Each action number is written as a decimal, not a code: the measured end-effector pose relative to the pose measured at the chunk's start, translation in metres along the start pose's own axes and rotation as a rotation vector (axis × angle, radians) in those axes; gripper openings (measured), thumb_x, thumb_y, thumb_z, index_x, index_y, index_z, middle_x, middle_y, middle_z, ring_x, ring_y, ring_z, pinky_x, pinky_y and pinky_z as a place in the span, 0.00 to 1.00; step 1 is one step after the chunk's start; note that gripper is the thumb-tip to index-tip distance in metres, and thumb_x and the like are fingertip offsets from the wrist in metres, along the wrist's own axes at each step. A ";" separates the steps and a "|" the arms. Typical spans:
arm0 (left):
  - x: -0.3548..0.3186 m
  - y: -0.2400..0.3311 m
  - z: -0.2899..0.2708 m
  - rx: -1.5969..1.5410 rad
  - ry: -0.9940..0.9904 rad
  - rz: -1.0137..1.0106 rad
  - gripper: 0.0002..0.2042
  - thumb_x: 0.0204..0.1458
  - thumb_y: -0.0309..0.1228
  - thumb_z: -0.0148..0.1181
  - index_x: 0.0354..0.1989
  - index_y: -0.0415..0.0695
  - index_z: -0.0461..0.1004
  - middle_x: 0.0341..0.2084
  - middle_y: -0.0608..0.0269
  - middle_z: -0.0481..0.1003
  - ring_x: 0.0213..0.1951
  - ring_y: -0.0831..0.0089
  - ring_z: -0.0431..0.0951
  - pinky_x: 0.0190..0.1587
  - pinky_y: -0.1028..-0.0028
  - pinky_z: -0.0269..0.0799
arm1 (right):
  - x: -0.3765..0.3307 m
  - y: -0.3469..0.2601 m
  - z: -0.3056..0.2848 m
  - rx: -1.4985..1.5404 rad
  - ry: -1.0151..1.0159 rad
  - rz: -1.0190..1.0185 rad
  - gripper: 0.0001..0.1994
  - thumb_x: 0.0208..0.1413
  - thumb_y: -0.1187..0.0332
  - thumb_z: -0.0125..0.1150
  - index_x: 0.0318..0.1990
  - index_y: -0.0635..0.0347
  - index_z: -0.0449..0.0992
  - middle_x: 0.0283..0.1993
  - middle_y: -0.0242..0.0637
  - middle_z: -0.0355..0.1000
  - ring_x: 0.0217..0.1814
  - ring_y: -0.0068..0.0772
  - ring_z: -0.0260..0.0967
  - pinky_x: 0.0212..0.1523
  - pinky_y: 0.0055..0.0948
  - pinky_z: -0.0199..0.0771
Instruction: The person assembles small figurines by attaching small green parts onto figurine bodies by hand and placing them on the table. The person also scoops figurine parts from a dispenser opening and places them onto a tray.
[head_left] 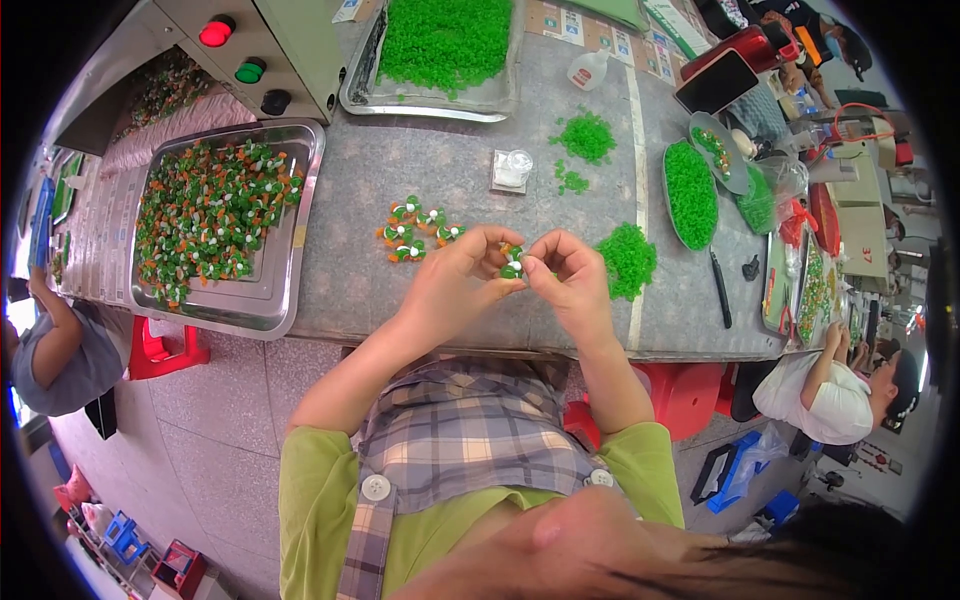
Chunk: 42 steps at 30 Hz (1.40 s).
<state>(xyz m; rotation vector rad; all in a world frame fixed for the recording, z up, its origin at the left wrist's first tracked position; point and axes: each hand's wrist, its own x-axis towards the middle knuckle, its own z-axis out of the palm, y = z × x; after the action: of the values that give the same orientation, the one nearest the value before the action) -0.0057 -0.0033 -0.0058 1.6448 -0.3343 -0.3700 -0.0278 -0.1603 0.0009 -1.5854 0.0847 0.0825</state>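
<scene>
Between my fingertips, over the table's near side, is a small green, white and orange plastic figure (512, 262). My left hand (458, 278) is closed on it from the left, thumb and forefinger pinching. My right hand (574, 282) pinches it from the other side, and its fingertips partly cover the figure. Several similar figures (407, 232) lie loose just left of my left hand. A heap of small green pieces (628, 262) sits right beside my right hand. Beyond my hands stands a small square white dish (510, 171) with something clear on top.
A metal tray (283, 290) of finished-looking figures stands left, below a machine (300, 50) with lit buttons. Another tray (430, 108) of green pieces lies at the back. Right are an oval green-filled dish (690, 195), a black pen-like tool (721, 290) and a white bottle (588, 70). Other people sit at both sides.
</scene>
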 end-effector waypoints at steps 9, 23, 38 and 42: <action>0.001 0.003 0.003 0.306 0.008 0.180 0.17 0.39 0.22 0.60 0.41 0.41 0.66 0.26 0.61 0.71 0.29 0.74 0.73 0.32 0.77 0.69 | 0.002 0.002 -0.003 -0.096 0.003 0.060 0.05 0.43 0.75 0.57 0.23 0.63 0.67 0.21 0.25 0.65 0.23 0.11 0.57 0.23 0.14 0.57; 0.007 0.000 -0.001 0.284 -0.166 -0.046 0.34 0.41 0.19 0.56 0.58 0.42 0.47 0.27 0.60 0.68 0.32 0.72 0.71 0.36 0.76 0.67 | 0.006 -0.010 0.000 -0.628 -0.147 -0.297 0.07 0.43 0.73 0.58 0.30 0.63 0.69 0.34 0.37 0.66 0.31 0.29 0.66 0.28 0.23 0.66; 0.015 -0.026 -0.020 -0.737 -0.073 -0.350 0.12 0.50 0.34 0.52 0.42 0.42 0.68 0.26 0.69 0.69 0.27 0.83 0.68 0.29 0.83 0.66 | 0.056 0.012 -0.054 -0.694 0.250 -0.307 0.04 0.41 0.72 0.59 0.28 0.58 0.74 0.31 0.34 0.68 0.34 0.33 0.66 0.34 0.26 0.65; 0.015 -0.023 -0.019 -0.588 -0.041 -0.281 0.10 0.51 0.33 0.51 0.39 0.43 0.69 0.24 0.69 0.69 0.23 0.83 0.67 0.26 0.83 0.65 | 0.067 0.028 -0.061 -1.169 0.197 -0.531 0.04 0.39 0.72 0.60 0.26 0.58 0.74 0.28 0.33 0.67 0.33 0.35 0.64 0.32 0.28 0.64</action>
<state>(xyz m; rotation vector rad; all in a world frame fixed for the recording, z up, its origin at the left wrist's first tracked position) 0.0162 0.0098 -0.0279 1.1041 -0.0117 -0.6470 0.0358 -0.2218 -0.0334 -2.7209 -0.2873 -0.5333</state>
